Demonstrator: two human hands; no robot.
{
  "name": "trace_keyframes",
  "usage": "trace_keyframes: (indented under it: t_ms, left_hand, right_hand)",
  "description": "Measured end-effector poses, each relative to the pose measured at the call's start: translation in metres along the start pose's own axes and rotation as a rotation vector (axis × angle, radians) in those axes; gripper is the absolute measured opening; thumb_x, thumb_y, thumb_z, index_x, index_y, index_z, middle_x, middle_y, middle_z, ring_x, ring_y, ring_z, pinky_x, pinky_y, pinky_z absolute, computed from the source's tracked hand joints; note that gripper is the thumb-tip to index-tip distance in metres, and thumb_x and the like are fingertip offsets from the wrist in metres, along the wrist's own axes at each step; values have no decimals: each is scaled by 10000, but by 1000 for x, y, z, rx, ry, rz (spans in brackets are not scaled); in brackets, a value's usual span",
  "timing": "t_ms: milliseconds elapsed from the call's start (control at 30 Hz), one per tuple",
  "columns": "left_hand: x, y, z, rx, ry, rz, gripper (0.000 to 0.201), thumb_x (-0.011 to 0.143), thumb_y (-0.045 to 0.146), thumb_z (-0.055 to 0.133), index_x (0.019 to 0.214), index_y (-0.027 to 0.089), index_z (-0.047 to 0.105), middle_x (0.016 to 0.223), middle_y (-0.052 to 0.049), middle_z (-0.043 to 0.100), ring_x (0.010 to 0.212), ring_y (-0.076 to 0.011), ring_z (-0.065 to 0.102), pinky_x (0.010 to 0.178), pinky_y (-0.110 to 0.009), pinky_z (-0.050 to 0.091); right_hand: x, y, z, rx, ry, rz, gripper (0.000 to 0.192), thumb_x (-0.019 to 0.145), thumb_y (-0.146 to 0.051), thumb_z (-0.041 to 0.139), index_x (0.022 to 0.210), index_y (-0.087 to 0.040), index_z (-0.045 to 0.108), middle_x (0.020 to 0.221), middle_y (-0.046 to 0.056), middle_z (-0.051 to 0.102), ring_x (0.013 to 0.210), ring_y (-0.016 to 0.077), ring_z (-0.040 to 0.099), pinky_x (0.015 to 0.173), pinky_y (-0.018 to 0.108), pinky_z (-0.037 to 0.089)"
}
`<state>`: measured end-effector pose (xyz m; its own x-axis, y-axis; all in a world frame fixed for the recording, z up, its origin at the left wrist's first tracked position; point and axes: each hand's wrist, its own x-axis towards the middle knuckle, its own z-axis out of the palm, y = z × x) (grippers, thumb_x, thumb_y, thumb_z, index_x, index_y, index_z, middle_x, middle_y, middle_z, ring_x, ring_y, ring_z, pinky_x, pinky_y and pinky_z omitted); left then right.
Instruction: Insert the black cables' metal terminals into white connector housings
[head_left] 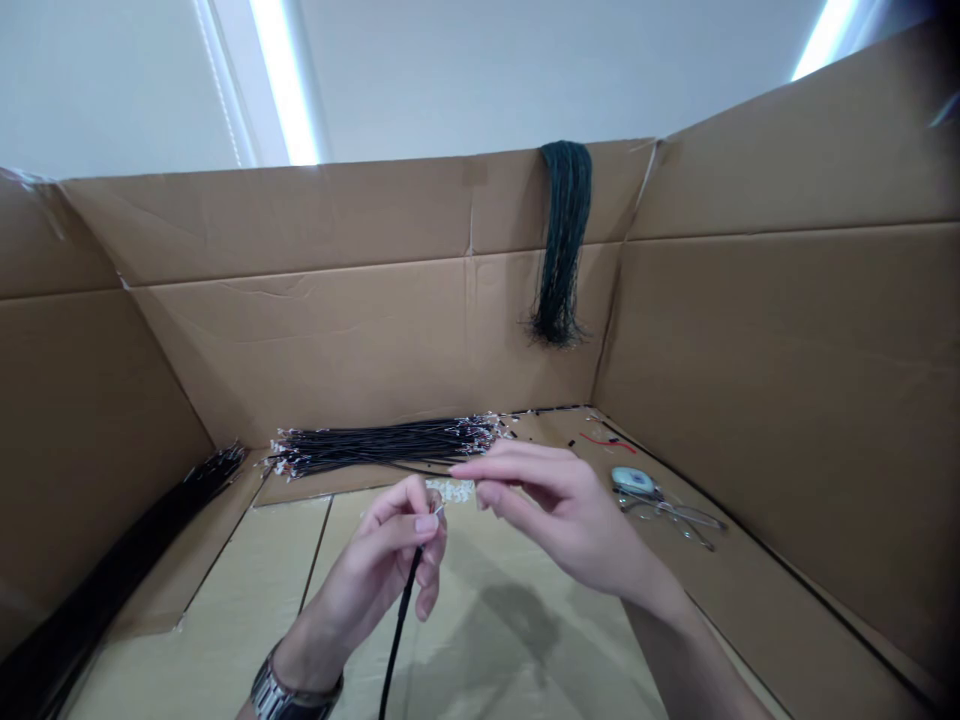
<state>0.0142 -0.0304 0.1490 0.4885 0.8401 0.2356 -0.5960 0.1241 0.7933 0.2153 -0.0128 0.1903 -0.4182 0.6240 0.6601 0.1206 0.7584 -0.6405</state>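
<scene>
My left hand (397, 545), with a metal watch on its wrist, pinches the end of a black cable (401, 615) between thumb and fingers. Thin light wire ends poke out past the thumb, and the cable hangs down out of the picture's bottom edge. Just to the right, my right hand (547, 500) hovers with its fingers stretched forward and the thumb apart below them. Nothing shows between those fingers. Behind both hands lies a pile of small white connectors (452, 490), partly covered by them.
A bundle of black cables (390, 445) with white ends lies along the back cardboard wall (360, 330). More black cables (127, 560) rest at left. Dark green threads (564, 240) hang over the wall. Eyeglasses (679, 515), a pale blue device (632, 481) and a red wire (609, 443) lie right.
</scene>
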Motion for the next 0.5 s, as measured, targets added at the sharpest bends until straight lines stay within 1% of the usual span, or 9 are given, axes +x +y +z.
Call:
trace_keyframes:
  t_ms: [67,133,233,300,400,500]
  left_hand:
    - [-1,-3,0,6,-39,-18,151,895,162,599,762,156,527,627,21,543,437,-51,498,394,-141,502]
    - [-3,-6,0,16,-83,-48,134,890,173,610,774,148,548,640,12,557,442,-56,531,401,-143,508]
    - [-4,-8,0,24,-151,-72,137,893,184,616,778,137,559,661,0,580,429,-53,549,384,-129,495]
    - [-5,-8,1,58,-176,-76,124,909,194,609,805,132,584,665,-1,585,419,-51,558,375,-122,491]
    - [-4,-6,3,143,-154,-69,127,917,226,623,856,117,646,713,-14,597,487,-63,601,405,-130,527]
    - [-4,-5,8,133,-105,-72,130,913,232,635,859,117,664,694,-3,575,506,-54,568,432,-141,553]
  right_hand:
    - [-5,-14,2,-17,-33,-13,218,905,-217,644,1106,-224,725,817,11,653,753,124,587,702,260,463]
    - [-8,-18,5,-23,-94,-11,215,890,-239,675,1099,-221,719,818,7,649,742,122,581,697,257,468]
    - [-9,-17,7,-19,-145,-28,98,913,-253,650,958,-208,725,781,-3,639,716,109,563,677,246,451]
    - [-9,-17,7,-11,-149,-45,106,928,-235,626,889,-185,711,751,-5,626,701,103,559,669,240,441]
    - [-10,-16,5,-10,-134,-57,107,925,-202,621,876,-160,706,744,2,623,687,99,558,656,234,438]
    - [-10,-15,6,-2,-103,-54,106,915,-202,636,866,-152,716,725,1,622,672,98,554,646,234,434]
